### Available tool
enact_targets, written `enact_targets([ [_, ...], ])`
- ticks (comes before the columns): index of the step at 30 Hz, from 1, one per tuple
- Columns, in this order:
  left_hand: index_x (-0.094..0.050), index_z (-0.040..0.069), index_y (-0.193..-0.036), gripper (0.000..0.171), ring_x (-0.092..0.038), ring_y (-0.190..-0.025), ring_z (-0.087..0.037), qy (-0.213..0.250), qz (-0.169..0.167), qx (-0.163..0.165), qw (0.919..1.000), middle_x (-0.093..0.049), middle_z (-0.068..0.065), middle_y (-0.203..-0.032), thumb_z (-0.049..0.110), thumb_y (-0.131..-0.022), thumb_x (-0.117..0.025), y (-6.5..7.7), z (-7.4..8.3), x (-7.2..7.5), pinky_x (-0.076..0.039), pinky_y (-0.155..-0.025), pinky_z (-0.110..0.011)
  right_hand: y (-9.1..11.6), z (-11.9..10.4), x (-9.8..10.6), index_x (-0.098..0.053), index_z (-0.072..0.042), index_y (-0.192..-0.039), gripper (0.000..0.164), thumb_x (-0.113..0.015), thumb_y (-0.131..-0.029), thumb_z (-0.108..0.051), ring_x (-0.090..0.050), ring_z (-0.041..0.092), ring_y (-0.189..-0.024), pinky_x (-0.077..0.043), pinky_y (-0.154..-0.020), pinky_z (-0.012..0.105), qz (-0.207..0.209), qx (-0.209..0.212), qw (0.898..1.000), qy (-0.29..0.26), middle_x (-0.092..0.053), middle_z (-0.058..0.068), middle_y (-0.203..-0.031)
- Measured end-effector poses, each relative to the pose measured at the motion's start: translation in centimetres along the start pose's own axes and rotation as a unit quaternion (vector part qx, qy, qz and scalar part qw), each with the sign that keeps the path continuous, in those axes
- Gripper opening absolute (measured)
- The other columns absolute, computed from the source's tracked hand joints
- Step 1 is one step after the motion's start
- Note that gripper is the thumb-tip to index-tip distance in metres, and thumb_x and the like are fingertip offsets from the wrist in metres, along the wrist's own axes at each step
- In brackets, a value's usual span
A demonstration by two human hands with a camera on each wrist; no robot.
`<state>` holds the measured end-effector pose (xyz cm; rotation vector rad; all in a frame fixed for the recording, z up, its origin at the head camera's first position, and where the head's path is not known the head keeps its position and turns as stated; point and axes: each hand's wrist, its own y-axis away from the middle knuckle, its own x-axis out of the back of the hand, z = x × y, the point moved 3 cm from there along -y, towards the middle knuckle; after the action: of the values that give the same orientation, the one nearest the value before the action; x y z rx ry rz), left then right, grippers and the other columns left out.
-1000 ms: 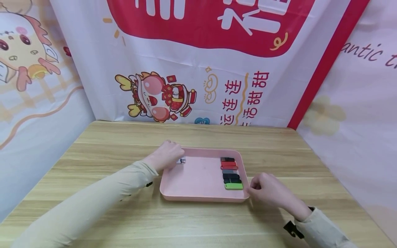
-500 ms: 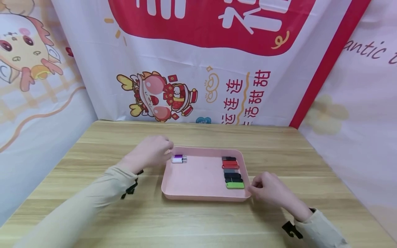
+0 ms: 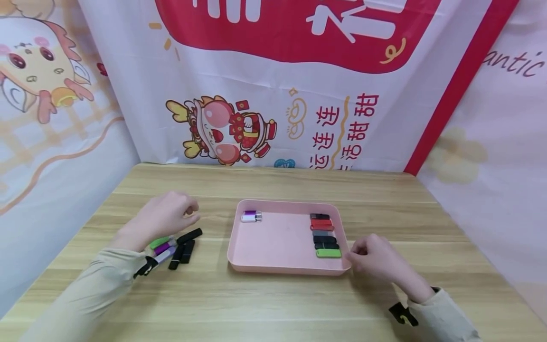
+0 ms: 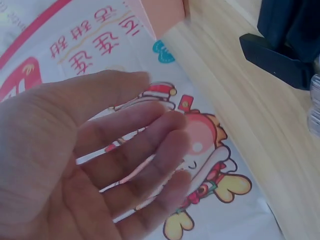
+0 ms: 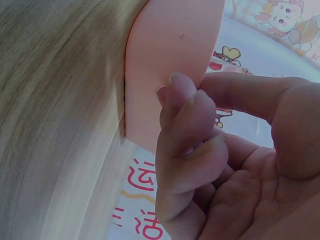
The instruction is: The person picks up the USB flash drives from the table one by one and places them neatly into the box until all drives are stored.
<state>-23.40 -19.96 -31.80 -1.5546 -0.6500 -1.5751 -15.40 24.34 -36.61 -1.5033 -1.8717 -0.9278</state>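
A pink tray (image 3: 278, 267) lies on the table, with two USB flash drives (image 3: 251, 217), one purple and one whitish, at its far left corner. Along its right side runs a column of several USB flash drives (image 3: 326, 240) in black, red, grey and green. My left hand (image 3: 168, 216) hovers beside and above a loose pile of USB flash drives (image 3: 181, 249) left of the tray. Its fingers are loosely bent with nothing between them. At the tray's near right corner, my right hand (image 3: 378, 259) holds the rim with curled fingers; the exact thumb contact is partly hidden.
The wooden table (image 3: 273, 304) extends around the tray. A printed cloth (image 3: 273, 85) hangs along its back edge, and more printed cloth (image 3: 491, 142) closes off the sides. Part of the pile is hidden under the left wrist.
My left hand has come out of the tray and moved left, over the loose pile, uncovering the purple and whitish flash drives. The right hand stays at the tray's corner.
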Motion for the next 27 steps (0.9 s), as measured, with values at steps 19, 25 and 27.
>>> enact_targets([
  [19,-0.062,0.018,-0.073,0.016,-0.048,-0.058,-0.011,0.046,-0.088,0.037,0.9944,-0.055,0.007,-0.066,0.018,-0.086,-0.072,1.2,-1.9,-1.7,-0.039,-0.052,-0.032,0.3,0.2,0.2,-0.073,-0.011,-0.082,0.012,-0.07,-0.091,-0.018,-0.055,0.017,-0.061,-0.044,-0.054,0.032,0.017,0.004,1.0,0.002,-0.061,0.001,-0.067],
  [25,-0.071,0.012,-0.087,0.01,-0.056,-0.068,-0.011,0.039,-0.099,0.045,0.9933,-0.061,0.006,-0.076,0.022,-0.085,-0.074,1.0,-2.1,-1.4,-0.049,-0.061,-0.04,0.6,0.0,0.6,-0.073,-0.01,-0.082,0.012,-0.07,-0.091,-0.018,-0.055,0.017,-0.061,-0.044,-0.055,0.032,0.023,0.014,1.0,0.005,-0.061,0.0,-0.067],
  [27,-0.072,0.011,-0.09,0.014,-0.058,-0.073,-0.011,0.031,-0.098,0.045,0.9937,-0.063,0.006,-0.079,0.023,-0.084,-0.076,0.9,-2.1,-1.4,-0.051,-0.066,-0.044,0.6,0.0,0.7,-0.073,-0.01,-0.082,0.012,-0.07,-0.091,-0.017,-0.056,0.017,-0.062,-0.045,-0.056,0.032,0.021,0.013,1.0,0.003,-0.062,0.0,-0.068],
])
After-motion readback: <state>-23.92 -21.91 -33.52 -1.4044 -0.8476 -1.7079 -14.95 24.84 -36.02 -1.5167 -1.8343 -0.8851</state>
